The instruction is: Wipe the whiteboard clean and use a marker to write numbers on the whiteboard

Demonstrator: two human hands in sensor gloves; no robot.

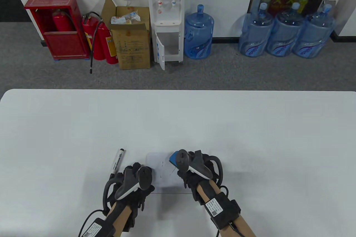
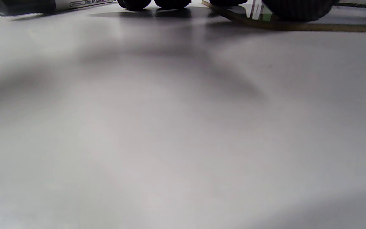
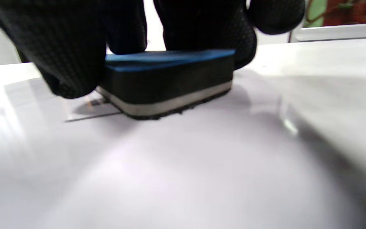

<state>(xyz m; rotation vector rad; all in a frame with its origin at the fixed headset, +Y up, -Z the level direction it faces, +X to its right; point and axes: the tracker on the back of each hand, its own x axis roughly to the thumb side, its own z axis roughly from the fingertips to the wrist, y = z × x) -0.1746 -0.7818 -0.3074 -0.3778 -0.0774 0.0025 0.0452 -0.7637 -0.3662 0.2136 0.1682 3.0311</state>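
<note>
While the wiping is under way, worth weighing the risks in order of size. Table point(image 1: 250, 126): broad, white and smooth, so little friction under anything resting on it. Whiteboard point(image 1: 164, 173): small, flat at about 6 o'clock on the table, between the two hands, dark strokes showing near its middle; could skate away if pushed sideways harder than held. Left hand point(image 1: 133, 184): planted at the board's 9 o'clock edge, fingertips point(image 2: 170, 3) down on the surface, seemingly bracing; flat or curled, cannot tell, though grasping nothing visible; could slip or lift and free the board. Right hand point(image 1: 194, 170): clamped around the eraser point(image 3: 167, 82), thumb one side, fingers the other, at the board's 2 o'clock corner, felt face down; could run off the edge there and miss the strokes, or drag smears across. Marker point(image 1: 117, 162): capped, lying loose at 10 o'clock from the left hand, just beside its fingertips; could roll off if nudged.
</note>
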